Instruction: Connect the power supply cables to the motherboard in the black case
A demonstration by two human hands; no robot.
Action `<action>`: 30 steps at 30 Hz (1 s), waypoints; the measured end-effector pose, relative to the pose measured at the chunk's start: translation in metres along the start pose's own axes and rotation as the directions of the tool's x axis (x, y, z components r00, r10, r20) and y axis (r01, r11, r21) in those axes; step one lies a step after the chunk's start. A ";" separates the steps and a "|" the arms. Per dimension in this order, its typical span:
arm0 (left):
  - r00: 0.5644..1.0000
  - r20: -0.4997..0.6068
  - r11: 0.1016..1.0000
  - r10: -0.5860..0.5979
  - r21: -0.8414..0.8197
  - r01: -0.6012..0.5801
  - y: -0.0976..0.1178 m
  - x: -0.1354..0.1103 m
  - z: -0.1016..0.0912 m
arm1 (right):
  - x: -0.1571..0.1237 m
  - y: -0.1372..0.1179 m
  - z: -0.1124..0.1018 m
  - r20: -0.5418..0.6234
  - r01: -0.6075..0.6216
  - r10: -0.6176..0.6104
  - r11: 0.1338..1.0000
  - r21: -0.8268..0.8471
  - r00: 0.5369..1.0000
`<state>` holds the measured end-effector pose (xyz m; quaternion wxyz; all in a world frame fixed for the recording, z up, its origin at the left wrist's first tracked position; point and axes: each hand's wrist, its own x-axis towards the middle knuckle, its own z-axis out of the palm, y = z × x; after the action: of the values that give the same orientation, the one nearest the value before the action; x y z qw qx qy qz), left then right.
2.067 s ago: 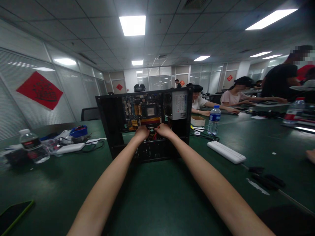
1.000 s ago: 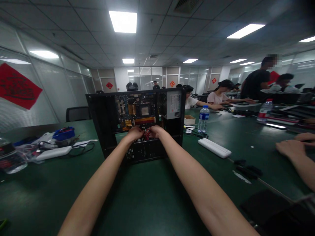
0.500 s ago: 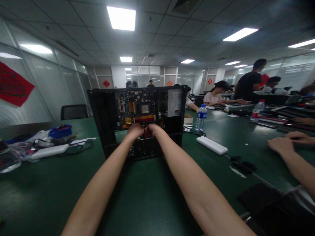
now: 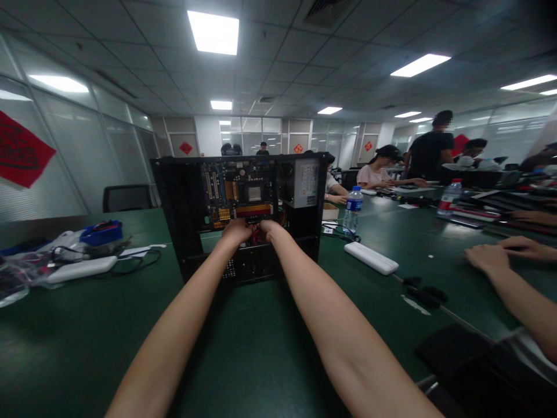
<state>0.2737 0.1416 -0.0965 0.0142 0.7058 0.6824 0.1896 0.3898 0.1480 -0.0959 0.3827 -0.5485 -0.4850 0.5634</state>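
Note:
An open black computer case (image 4: 183,220) stands upright on the green table (image 4: 270,348), its motherboard (image 4: 237,191) and grey power supply (image 4: 304,183) facing me. Both my arms reach into it. My left hand (image 4: 236,230) and my right hand (image 4: 268,227) are closed side by side just below the motherboard, with a red cable (image 4: 256,234) between their fingers. What exactly each hand grips is too small to make out.
A white power strip (image 4: 371,258) and a water bottle (image 4: 352,210) lie right of the case. Black tools (image 4: 424,293) sit further right. Another person's hands (image 4: 500,255) rest at the right edge. A white strip, cables and a blue object (image 4: 100,232) lie left. People work at the far tables.
My hands have stayed at the same spot inside the case. The view has swung slightly to the right, bringing the other person's hands into sight.

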 end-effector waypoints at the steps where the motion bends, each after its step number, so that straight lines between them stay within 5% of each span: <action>1: 1.000 -0.003 1.000 -0.009 0.004 0.009 0.000 0.000 0.000 | -0.001 0.000 0.000 -0.008 -0.021 0.021 1.000 0.010 1.000; 17: 0.998 -0.034 0.994 -0.058 0.092 0.061 0.012 -0.004 -0.001 | 0.007 0.002 0.001 -0.049 -0.064 0.066 0.997 0.038 0.997; 24: 0.992 -0.127 0.989 -0.002 0.147 0.021 0.014 -0.011 -0.007 | 0.009 0.003 -0.002 -0.044 -0.005 0.002 0.998 -0.067 0.999; 30: 0.996 -0.088 0.991 -0.008 0.130 0.019 0.005 -0.004 -0.007 | 0.010 0.004 -0.021 -0.036 0.114 -0.130 0.951 -0.286 0.991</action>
<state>0.2765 0.1361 -0.0893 -0.0605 0.6918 0.6980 0.1749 0.4098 0.1588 -0.1010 0.3473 -0.5818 -0.5830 0.4483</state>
